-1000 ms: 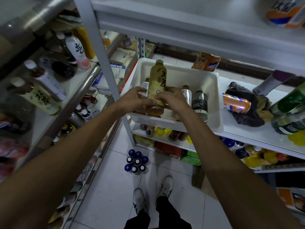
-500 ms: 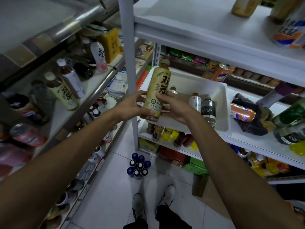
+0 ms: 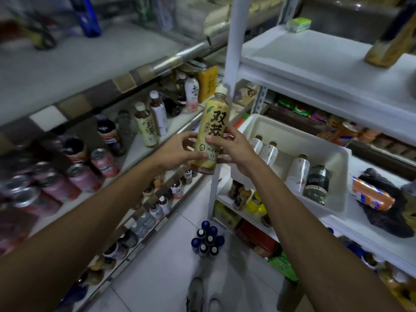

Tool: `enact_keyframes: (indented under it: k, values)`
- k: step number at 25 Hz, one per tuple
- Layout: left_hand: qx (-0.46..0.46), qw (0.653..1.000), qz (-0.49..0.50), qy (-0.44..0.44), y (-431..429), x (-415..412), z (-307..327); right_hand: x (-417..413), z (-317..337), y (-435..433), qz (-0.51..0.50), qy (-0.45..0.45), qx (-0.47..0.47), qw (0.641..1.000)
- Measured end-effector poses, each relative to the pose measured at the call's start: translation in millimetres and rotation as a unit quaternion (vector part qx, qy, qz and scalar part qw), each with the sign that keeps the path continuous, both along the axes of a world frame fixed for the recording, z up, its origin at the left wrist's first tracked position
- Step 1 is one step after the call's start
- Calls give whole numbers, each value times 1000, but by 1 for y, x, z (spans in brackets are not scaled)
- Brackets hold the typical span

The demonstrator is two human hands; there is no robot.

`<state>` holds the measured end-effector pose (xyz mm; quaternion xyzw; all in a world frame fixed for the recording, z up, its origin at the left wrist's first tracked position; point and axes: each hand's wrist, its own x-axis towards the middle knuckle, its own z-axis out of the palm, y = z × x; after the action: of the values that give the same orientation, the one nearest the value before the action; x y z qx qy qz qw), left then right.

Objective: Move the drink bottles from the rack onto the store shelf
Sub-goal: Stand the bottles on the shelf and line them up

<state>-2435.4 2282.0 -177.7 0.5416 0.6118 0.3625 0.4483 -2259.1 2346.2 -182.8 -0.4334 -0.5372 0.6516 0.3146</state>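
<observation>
A yellow-labelled tea bottle (image 3: 212, 129) with a cream cap is upright in mid-air, between the white rack and the store shelf. My left hand (image 3: 180, 150) grips its lower left side and my right hand (image 3: 234, 149) grips its right side. On the white rack (image 3: 304, 64) to the right stands a white bin (image 3: 292, 140). It holds several small white-labelled bottles (image 3: 298, 174) and a dark soda bottle (image 3: 316, 184). The store shelf (image 3: 144, 154) on the left carries a matching tea bottle (image 3: 146, 124) among other bottles and cans.
A white rack post (image 3: 233, 52) rises just behind the held bottle. Pink cans (image 3: 104, 163) and a cola bottle (image 3: 110, 134) crowd the left shelf. An orange bottle (image 3: 371, 197) lies on a dark cloth (image 3: 387, 212). A pack of blue-capped bottles (image 3: 207, 240) stands on the floor by my shoes.
Both hands have lifted the tea bottle out of the white bin and carried it up and to the left, toward the store shelf. The view has swung left and up.
</observation>
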Motion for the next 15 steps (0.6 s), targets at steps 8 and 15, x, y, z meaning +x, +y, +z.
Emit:
enact_keyframes:
  k: [8, 15]
  values:
    - [86, 981, 165, -60, -88, -37, 72, -71, 59, -26, 153, 40, 89, 983]
    - [169, 948, 262, 57, -169, -68, 117, -149, 107, -81, 241, 68, 169, 953]
